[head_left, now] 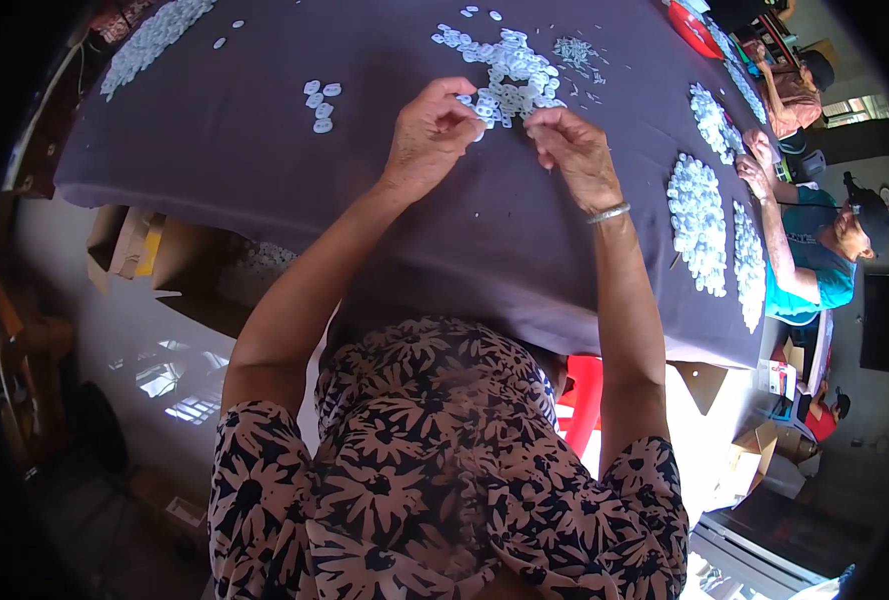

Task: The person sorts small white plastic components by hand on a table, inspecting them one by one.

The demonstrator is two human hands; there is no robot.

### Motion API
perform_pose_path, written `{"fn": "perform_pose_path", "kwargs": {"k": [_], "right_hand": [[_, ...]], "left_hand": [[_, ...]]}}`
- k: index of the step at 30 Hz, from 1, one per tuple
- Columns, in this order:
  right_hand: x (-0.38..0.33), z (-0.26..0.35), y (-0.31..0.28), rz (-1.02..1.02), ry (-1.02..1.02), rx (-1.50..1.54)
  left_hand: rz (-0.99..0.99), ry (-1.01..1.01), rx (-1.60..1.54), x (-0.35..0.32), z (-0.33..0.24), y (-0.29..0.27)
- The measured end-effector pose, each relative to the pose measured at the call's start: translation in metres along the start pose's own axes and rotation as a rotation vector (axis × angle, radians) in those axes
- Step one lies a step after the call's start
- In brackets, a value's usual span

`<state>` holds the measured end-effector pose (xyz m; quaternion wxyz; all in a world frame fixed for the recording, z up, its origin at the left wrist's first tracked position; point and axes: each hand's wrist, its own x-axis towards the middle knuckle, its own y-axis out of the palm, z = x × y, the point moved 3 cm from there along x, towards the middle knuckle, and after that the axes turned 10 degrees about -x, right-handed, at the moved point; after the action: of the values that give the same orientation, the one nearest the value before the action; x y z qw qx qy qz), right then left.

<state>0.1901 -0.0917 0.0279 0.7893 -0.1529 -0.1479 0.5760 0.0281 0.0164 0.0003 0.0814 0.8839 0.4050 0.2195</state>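
Note:
Over the dark cloth-covered table (385, 250), both my hands are raised side by side at the near edge of a loose pile of small white oval plastic pieces (513, 62). My left hand (431, 140) is closed in a pinch, with one white oval piece (481, 128) at its fingertips. A short gap to the right, my right hand (575, 152) has thumb and forefinger pressed together; whatever they hold is too small to make out. Beyond it lies a scatter of tiny slim pale pieces (573, 52). Several more oval pieces (320, 105) form a little group left of my left hand.
Larger heaps of white pieces lie at the far left (155, 45) and the right side (697, 222). A co-worker in a teal shirt (825, 260) handles pieces at the right edge. A red basin (697, 30) stands far right. Under the table's left side is an open cardboard box (190, 265).

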Motion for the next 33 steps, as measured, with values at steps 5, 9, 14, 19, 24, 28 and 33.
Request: {"fn": "perform_pose_path", "kwargs": {"k": [5,9,14,19,24,28,33], "right_hand": [[0.014,0.006,0.027,-0.029,0.0,0.343],[0.018,-0.002,0.039,-0.056,-0.04,0.323],[0.016,-0.004,0.043,-0.053,-0.027,0.254],[0.016,-0.007,0.042,-0.033,-0.034,0.175],[0.014,-0.002,0.044,-0.012,-0.04,0.133],[0.014,-0.002,0.045,-0.032,-0.087,0.072],[0.013,0.004,0.046,-0.106,-0.101,-0.077]], "left_hand": [[0.024,-0.072,-0.036,-0.003,-0.001,0.001],[0.072,-0.039,0.116,-0.003,0.004,-0.003],[0.087,0.0,0.201,-0.004,0.004,-0.002],[0.114,0.033,0.3,-0.005,0.001,0.001],[0.099,0.027,0.328,-0.006,0.001,0.002],[0.083,0.02,0.325,-0.006,0.001,0.001],[0.042,0.033,0.393,-0.007,0.001,0.001]]}}
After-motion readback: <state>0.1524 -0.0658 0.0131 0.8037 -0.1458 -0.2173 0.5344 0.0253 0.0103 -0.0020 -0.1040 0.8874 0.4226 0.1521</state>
